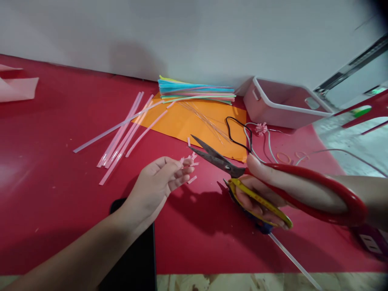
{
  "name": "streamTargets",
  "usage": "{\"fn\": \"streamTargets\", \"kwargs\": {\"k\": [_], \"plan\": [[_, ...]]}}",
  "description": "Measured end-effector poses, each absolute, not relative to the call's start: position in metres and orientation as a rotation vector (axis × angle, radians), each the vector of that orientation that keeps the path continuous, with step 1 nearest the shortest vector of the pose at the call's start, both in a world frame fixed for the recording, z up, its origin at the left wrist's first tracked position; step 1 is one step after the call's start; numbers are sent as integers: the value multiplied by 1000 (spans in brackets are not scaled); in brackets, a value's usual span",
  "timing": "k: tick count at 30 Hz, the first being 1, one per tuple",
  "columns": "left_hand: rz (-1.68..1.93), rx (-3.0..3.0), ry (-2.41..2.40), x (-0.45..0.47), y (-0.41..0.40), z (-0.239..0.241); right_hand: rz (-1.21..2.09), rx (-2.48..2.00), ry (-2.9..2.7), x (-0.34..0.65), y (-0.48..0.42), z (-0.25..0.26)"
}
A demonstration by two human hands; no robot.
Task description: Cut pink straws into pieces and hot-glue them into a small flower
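My right hand (281, 188) grips a pair of scissors (218, 158) with red and yellow handles; the blades are parted and point left. My left hand (160, 184) is closed in a pinch on short pink straw pieces (189, 160), held just off the blade tips. A few cut pink bits (192, 180) lie on the red table (60, 169) below the fingers. Long pink straws (124, 133) lie to the upper left.
A bundle of coloured straws (197, 91) rests on an orange sheet (194, 121) at the back. A white basket (281, 103) stands at the right, near a black loop (239, 133), a pink flower piece (260, 128), rubber bands and white cords. A dark phone (136, 258) lies under my left forearm.
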State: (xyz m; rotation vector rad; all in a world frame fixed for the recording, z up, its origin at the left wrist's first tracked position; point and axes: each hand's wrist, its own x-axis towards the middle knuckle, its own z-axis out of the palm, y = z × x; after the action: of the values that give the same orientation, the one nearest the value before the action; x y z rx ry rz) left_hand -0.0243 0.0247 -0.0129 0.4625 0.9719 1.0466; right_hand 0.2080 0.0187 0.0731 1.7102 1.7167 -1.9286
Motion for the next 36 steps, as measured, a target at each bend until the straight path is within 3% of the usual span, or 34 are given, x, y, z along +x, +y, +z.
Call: {"fn": "streamTargets", "kwargs": {"k": [3, 5, 7, 12, 14, 24, 30, 36], "plan": [[1079, 477, 999, -25, 25, -14, -2174, 1654, 1429, 211, 23, 77], [1101, 482, 1005, -25, 25, -14, -2022, 1712, 1538, 217, 27, 79], [1119, 490, 1009, -25, 26, -14, -1627, 1817, 1809, 225, 34, 79], [1184, 577, 983, -24, 29, -15, -147, 1716, 2224, 241, 63, 65], [1228, 632, 985, -24, 30, -14, 29, 1687, 2194, 244, 73, 54], [1202, 690, 1025, -23, 18, 0, 140, 1809, 2257, 256, 84, 26], [1145, 643, 1021, -14, 31, 5, 36, 1850, 2315, 245, 89, 46], [1123, 656, 947, 9, 47, 11, -63, 1737, 2235, 246, 96, 27]]}}
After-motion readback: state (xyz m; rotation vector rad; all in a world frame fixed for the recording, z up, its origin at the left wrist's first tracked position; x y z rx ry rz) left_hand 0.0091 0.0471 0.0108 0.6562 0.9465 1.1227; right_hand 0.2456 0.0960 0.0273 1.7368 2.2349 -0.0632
